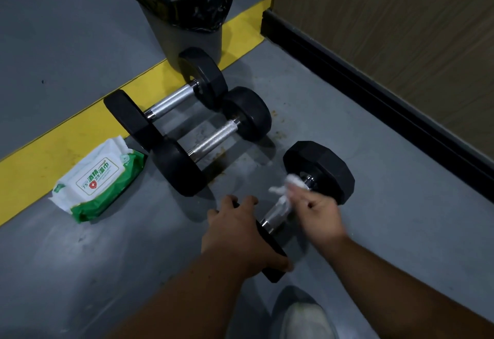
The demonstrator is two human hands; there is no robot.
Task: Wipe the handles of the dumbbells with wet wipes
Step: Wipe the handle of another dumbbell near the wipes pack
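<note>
On the grey floor [347, 125], nearest the person, lies a black dumbbell with a shiny metal handle [275, 214]. The left hand [238, 234] curls over its near weight plate, gripping it. The right hand [319, 214] pinches a crumpled white wet wipe [287, 189] against the handle's far end (the wipe looks bunched and blurred). Two more black dumbbells [187, 125] lie farther left.

Grey floor [80, 272], yellow stripe [80, 127] — on it: three dumbbells [211, 141], wipes pack [99, 178], bin [181, 36].
</note>
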